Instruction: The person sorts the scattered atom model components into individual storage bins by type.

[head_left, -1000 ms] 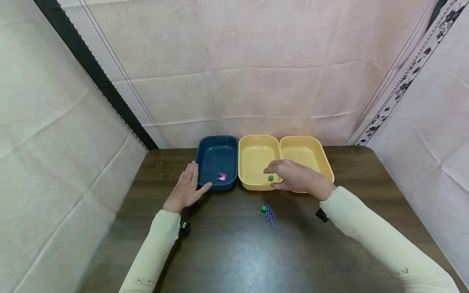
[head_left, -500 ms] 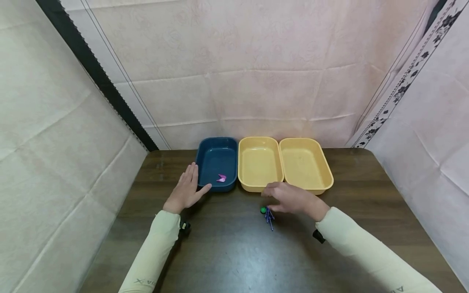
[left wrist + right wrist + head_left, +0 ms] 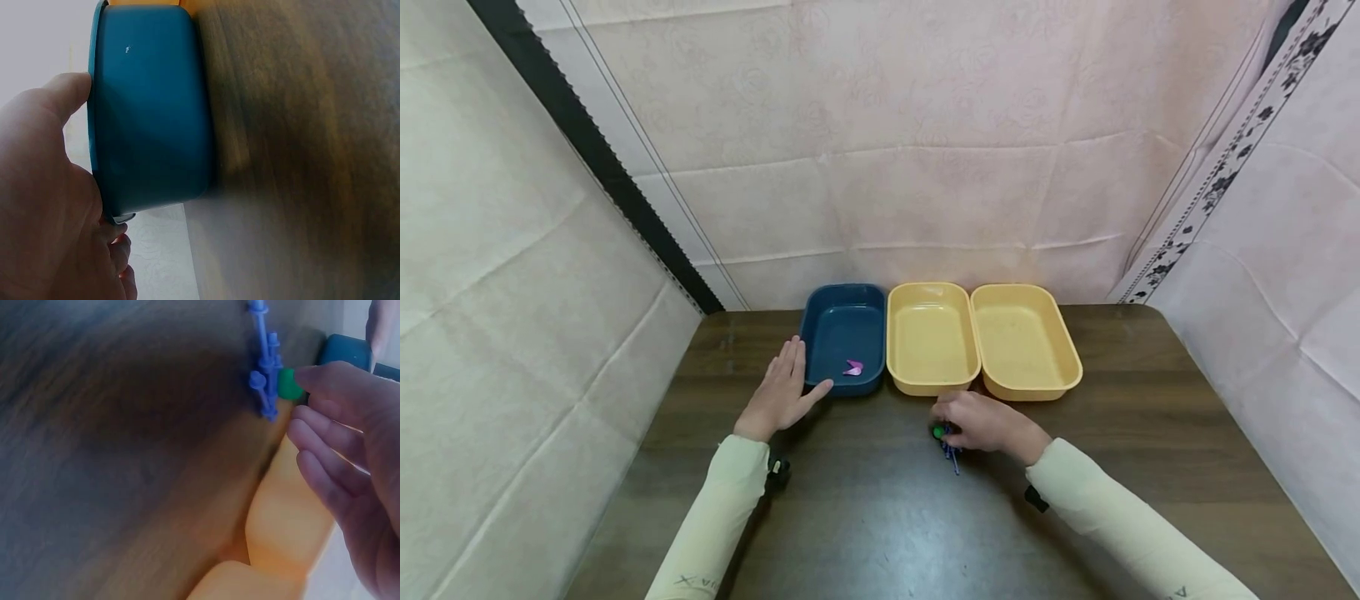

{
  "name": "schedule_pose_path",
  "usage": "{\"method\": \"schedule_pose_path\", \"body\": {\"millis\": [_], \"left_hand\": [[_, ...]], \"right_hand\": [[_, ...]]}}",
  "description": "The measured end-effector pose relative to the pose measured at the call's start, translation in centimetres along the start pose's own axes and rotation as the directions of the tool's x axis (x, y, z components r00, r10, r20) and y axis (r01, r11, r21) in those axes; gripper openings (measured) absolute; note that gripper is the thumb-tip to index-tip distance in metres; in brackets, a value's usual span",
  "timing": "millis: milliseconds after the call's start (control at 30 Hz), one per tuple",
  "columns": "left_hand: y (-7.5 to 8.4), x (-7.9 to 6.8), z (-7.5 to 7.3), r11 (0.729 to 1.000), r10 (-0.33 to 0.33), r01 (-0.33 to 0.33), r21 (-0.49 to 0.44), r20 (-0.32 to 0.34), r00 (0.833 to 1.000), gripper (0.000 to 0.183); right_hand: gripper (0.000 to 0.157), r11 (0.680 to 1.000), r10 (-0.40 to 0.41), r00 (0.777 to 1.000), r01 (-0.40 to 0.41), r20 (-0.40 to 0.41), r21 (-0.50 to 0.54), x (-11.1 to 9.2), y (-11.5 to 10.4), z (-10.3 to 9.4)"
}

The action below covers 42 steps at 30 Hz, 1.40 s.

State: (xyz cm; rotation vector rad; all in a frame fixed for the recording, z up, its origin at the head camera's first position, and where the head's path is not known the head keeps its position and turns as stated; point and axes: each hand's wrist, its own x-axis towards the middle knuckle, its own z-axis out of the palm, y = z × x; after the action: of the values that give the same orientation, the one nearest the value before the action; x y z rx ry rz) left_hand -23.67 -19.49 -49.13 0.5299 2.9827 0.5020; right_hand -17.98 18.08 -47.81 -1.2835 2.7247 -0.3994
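2 pale cream sleeves [image 3: 711,518] — dark printed lettering [image 3: 686,580], 2 black wrist cameras [image 3: 1036,499]

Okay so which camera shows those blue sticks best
The right wrist view: the blue sticks appear large and detailed there, though cut at the top edge. In the head view they're tiny, partly behind the right hand. The left wrist view doesn't show them.

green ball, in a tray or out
Out: the green ball is at the fingertips of the right hand, in front of the middle yellow tray.
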Motion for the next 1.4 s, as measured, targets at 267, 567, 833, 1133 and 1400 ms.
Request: {"method": "schedule_pose_path", "body": {"millis": [267, 567, 833, 1133, 1400], "left_hand": [[0.1, 0.0, 0.0, 1.0, -0.004, 0.004, 0.006, 0.004, 1.0, 0.104], [-0.1, -0.1, 0.2, 1.0, -0.009, 0.009, 0.008, 0.01, 1.0, 0.104], [-0.1, 0.0, 0.0, 1.0, -0.008, 0.008, 0.013, 0.003, 1.0, 0.104], [0.0, 0.0, -0.1, 1.0, -0.008, 0.008, 0.01, 0.008, 1.0, 0.104], [0.1, 0.0, -0.2, 1.0, -0.008, 0.008, 0.011, 0.006, 1.0, 0.104]], "right_hand": [[0.012, 1.0, -0.001, 1.0, 0.002, 0.022, -0.013, 0.7, 0.1, 0.7], [0.012, 0.99, 0.061, 0.997, -0.068, 0.056, 0.128, 1.0, -0.3, -1.4], [0.012, 0.992, 0.038, 0.999, -0.04, 0.016, 0.123, 1.1, -0.7, -4.9], [0.015, 0.997, 0.029, 0.998, -0.025, -0.051, 0.075, 1.6, 0.0, -8.3], [0.011, 0.994, 0.075, 0.994, -0.068, -0.079, 0.083, 2.3, 1.5, -9.7]]}}
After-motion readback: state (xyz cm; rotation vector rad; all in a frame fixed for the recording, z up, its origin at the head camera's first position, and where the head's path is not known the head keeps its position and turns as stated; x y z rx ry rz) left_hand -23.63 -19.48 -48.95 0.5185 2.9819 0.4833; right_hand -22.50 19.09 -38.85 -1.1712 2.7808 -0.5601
